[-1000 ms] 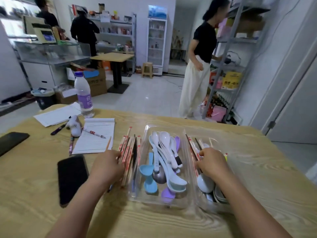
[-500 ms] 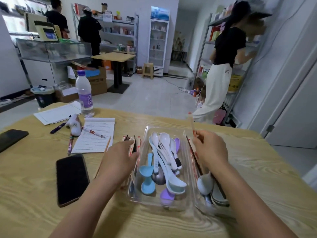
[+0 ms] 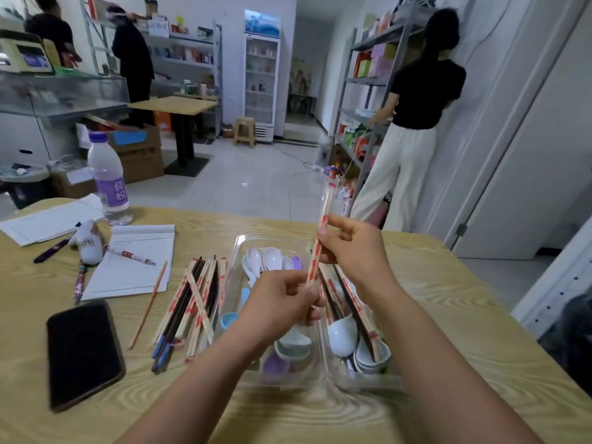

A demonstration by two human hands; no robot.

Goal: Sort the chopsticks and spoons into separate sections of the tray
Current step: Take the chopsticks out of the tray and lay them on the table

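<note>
- The right hand [image 3: 355, 248] and the left hand [image 3: 282, 302] both grip one wrapped chopstick pair [image 3: 317, 251], raised nearly upright above the tray [image 3: 237, 261]. The right pinches it around the middle, the left curls round its lower end.
- The tray is clear plastic and sits on the wooden surface [image 3: 432, 299] in front of the person. Its left section holds the spoons [image 3: 272, 259], white, blue and purple. Its right section is a mix of white spoons [image 3: 342, 334] with several chopsticks [image 3: 352, 299] lying across them.
- A loose pile of chopsticks [image 3: 192, 302] lies on the surface just left of the tray, some wrapped in red-printed paper, some dark and bare.
- Handling, as a judgement: the held pair is light, thin and stiff, and its paper sleeve looks smooth enough to slide between fingers. A pinch near the middle should balance it; holding only an end lets it swing.
- The chopsticks in the right section are partly wedged among the spoon bowls, so lifting by the free far ends seems easiest.
- The spoons look ceramic or hard plastic, glossy and possibly chippable. Taking each by the handle and setting it down gently seems wise.
- A phone [image 3: 83, 354] and a notepad [image 3: 131, 261] lie to the left, apart from the pile.
</note>
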